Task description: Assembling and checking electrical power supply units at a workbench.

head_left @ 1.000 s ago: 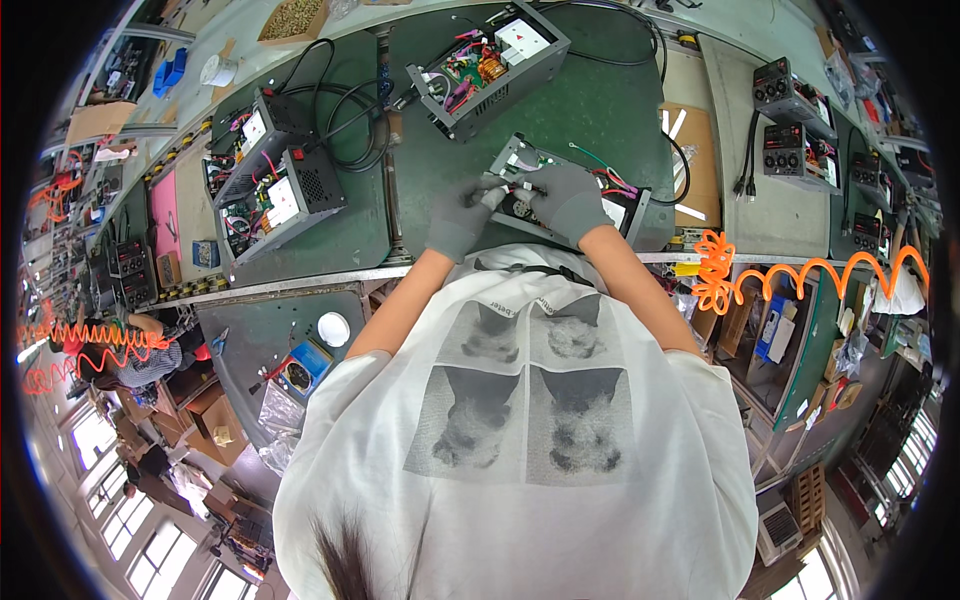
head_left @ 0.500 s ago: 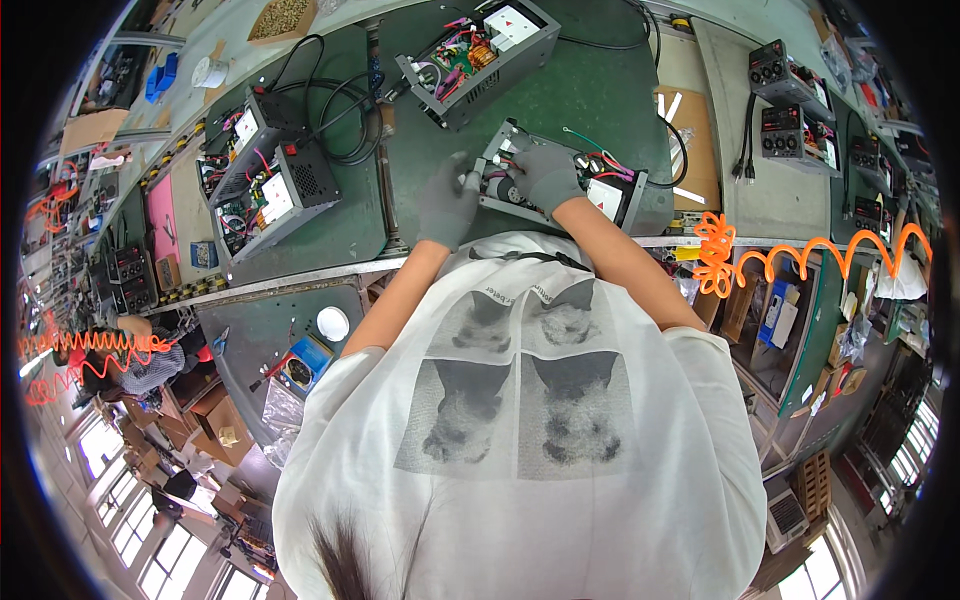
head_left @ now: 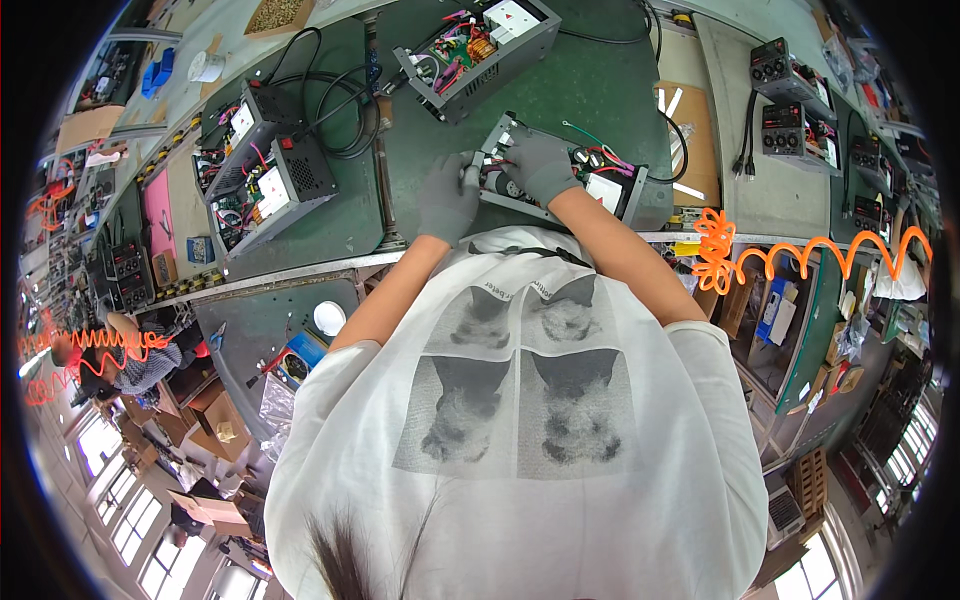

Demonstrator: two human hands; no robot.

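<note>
An open dark metal power unit [head_left: 622, 196] lies on the green work mat close to my body, with wires, white parts and a loose green lead showing at its right end. Both of my hands wear grey gloves. My left hand [head_left: 448, 198] is closed at the unit's left end panel, thumb and fingers against its edge. From above, my right hand [head_left: 542, 170] reaches across the unit with its fingers bent down into the left part, behind the same panel. Whatever those fingertips pinch is hidden by the glove.
A similar open unit [head_left: 478, 62] stands farther back, and two more open units [head_left: 285, 195] sit at left beside a coiled black cable [head_left: 350, 120]. Finished-looking black units [head_left: 790, 135] stand at right. An orange coiled hose [head_left: 820, 245] hangs near the right bench edge.
My hands stay at the unit's left end, with only slight shifts of the fingers. The whole view has moved a little.
</note>
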